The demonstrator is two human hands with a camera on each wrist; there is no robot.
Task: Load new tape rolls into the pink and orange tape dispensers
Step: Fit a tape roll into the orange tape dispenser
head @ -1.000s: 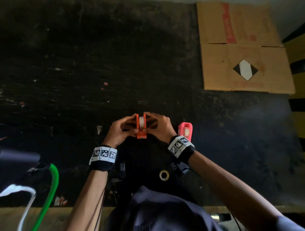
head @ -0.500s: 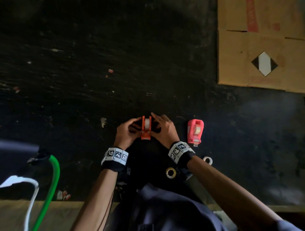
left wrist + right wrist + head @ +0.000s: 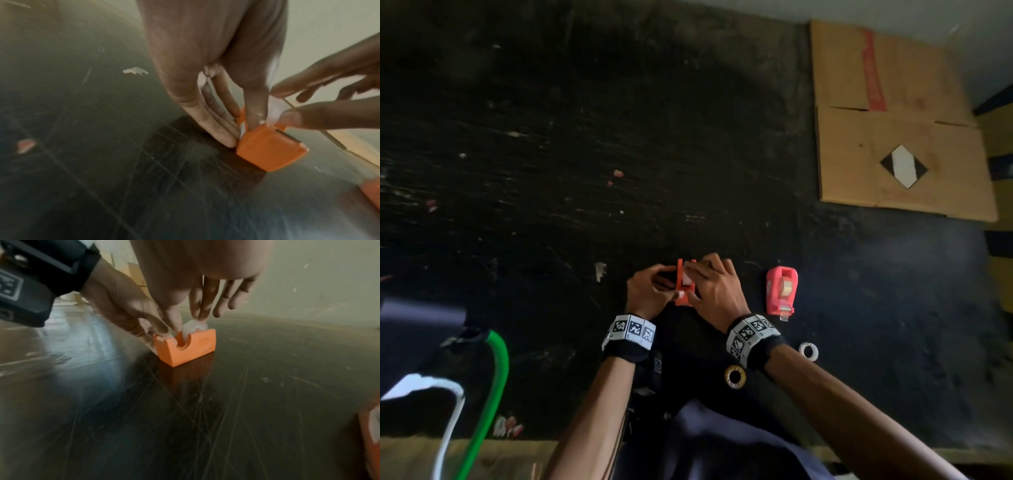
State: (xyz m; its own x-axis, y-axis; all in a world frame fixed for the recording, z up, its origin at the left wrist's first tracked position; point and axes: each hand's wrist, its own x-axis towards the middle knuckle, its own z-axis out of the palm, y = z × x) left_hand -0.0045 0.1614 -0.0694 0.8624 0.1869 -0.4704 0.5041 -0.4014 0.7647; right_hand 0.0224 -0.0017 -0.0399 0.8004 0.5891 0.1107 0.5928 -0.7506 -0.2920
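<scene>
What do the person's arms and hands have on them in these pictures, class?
Both forearms are bare. Each wrist carries a black band topped by a strip of white tiles printed with black square codes. The left hand and right hand wear no gloves.

Both forearms are bare, and each wrist carries a black strap topped by a white band point(image 3: 629, 329) printed with square black-and-white coded markers; the right wrist's band point(image 3: 751, 331) shows the same pattern. In the right wrist view, the left wrist's black camera housing point(image 3: 30, 282) appears boxy, with a pale label on its side. A dark navy garment point(image 3: 722, 442) covers the torso.
</scene>
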